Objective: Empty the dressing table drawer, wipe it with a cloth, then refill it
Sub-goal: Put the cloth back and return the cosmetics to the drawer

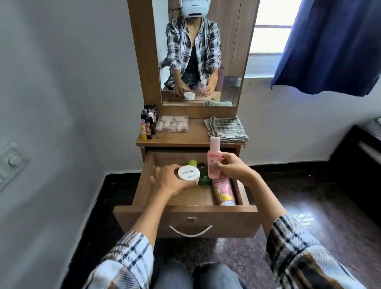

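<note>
Dressing table of brown wood grain, with a tall mirror above, carries a folded striped cloth on the right of its top, presumably parked within reach for the wiping step. A clear pouch and a cluster of small bottles stand at the left of the top. Drawer, pulled fully out toward the seated person, shows much bare floor at left and front; whether it is being emptied or refilled cannot be told. Pink-and-yellow tube lies along the drawer's right wall, and a green bottle lies near the middle, partly hidden. Left hand curls round a white round jar, lid facing up, held over the drawer's left half. Right hand pinches a pink bottle upright above the tube, its cap rising past the table edge. One item per hand, judged a way to halve the transfers.
</note>
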The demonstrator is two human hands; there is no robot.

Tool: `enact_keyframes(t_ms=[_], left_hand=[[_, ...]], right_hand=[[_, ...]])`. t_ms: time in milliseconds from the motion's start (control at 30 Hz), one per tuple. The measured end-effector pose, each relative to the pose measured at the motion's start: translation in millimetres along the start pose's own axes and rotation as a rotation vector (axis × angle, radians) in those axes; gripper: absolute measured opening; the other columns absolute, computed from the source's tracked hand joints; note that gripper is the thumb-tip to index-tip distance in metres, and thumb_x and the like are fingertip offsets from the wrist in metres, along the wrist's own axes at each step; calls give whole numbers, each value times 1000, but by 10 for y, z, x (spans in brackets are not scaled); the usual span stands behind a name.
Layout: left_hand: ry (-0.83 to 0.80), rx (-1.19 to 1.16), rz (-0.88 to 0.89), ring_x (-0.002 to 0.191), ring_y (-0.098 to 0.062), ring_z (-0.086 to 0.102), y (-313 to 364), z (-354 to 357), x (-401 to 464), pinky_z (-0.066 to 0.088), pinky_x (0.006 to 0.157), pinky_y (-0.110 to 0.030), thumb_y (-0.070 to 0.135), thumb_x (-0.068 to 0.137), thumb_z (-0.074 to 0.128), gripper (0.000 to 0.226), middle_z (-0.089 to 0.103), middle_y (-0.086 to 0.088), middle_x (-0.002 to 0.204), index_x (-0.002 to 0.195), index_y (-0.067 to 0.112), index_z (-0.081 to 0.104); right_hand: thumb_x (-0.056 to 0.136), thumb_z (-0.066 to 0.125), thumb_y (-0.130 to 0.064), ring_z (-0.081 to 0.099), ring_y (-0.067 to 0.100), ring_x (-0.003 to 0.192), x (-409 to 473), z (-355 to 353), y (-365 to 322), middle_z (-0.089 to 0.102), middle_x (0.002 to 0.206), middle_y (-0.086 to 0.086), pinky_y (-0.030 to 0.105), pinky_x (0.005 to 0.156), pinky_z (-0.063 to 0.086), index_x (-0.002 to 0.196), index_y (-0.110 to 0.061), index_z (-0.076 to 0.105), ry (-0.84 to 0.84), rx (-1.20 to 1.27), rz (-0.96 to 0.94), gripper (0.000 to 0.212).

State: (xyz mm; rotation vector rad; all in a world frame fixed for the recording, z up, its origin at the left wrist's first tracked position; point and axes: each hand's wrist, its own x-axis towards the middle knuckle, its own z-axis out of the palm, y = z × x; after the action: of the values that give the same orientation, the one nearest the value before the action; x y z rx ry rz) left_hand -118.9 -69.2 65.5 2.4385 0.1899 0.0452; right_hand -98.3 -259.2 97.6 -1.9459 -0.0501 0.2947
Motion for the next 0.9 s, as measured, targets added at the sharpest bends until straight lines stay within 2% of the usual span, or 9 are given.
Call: enact_keyframes(t_ms=[233, 367, 467, 567, 633, 700, 767, 833, 900], left_hand=[[-195, 138, 99, 118, -25, 43, -70, 101, 58, 32, 101, -42, 56, 52, 81, 72, 60, 4, 122, 115, 28, 60], [-242, 226, 94, 122, -23, 38, -154, 185, 115, 27, 94, -38, 53, 59, 79, 73, 54, 5, 131, 123, 29, 54], [-294, 284, 86, 125, -23, 36, -217, 258, 136, 24, 94, -38, 51, 63, 78, 73, 50, 4, 135, 126, 28, 50], [-322, 314, 67, 129, -24, 33, -254, 306, 175, 22, 100, -41, 50, 65, 77, 73, 47, 3, 138, 129, 28, 47], [-323, 320, 60, 131, -25, 32, -271, 323, 212, 21, 103, -42, 49, 66, 76, 73, 47, 2, 138, 129, 28, 47], [-321, 329, 63, 130, -25, 32, -290, 340, 240, 21, 103, -42, 49, 66, 76, 73, 47, 2, 138, 129, 28, 47], [-317, 352, 68, 129, -24, 33, -300, 354, 247, 22, 100, -41, 50, 66, 76, 73, 48, 2, 138, 129, 29, 47], [-317, 354, 67, 130, -24, 32, -306, 372, 254, 22, 99, -40, 50, 66, 76, 74, 47, 2, 138, 130, 29, 47], [-319, 348, 72, 131, -25, 31, -299, 385, 258, 22, 100, -40, 49, 66, 77, 74, 47, 2, 139, 130, 29, 46]], right_hand=[[93, 56, -14, 63, 30, 94, -7, 112, 299, 60, 98, 15, 48, 88, 53, 116, 0, 52, -33, -43, 212, 27], [93, 57, -18, 64, 28, 87, 79, 169, 425, 64, 87, 12, 48, 89, 53, 90, -4, 60, -82, -135, 332, 15], [91, 61, -22, 69, 29, 87, 173, 235, 451, 69, 96, 16, 44, 86, 56, 99, 4, 64, -65, -241, 420, 27], [91, 61, -23, 67, 21, 62, 197, 313, 372, 66, 78, 12, 35, 71, 58, 103, 6, 59, -74, -322, 502, 32], [93, 58, -26, 59, 12, 36, 215, 354, 314, 61, 60, 8, 23, 50, 53, 85, 2, 52, -88, -411, 577, 29], [95, 54, -28, 52, 8, 25, 215, 404, 268, 60, 43, 5, 20, 45, 48, 74, -4, 45, -121, -491, 638, 34], [97, 49, -28, 57, 11, 35, 217, 454, 245, 71, 60, 8, 22, 56, 48, 72, -5, 46, -165, -559, 656, 35], [100, 43, -28, 64, 18, 67, 169, 493, 194, 69, 112, 9, 26, 74, 50, 72, -8, 45, -236, -652, 628, 34], [101, 37, -30, 62, 21, 105, 140, 506, 156, 59, 130, 5, 27, 96, 43, 76, -10, 44, -252, -734, 620, 33]])
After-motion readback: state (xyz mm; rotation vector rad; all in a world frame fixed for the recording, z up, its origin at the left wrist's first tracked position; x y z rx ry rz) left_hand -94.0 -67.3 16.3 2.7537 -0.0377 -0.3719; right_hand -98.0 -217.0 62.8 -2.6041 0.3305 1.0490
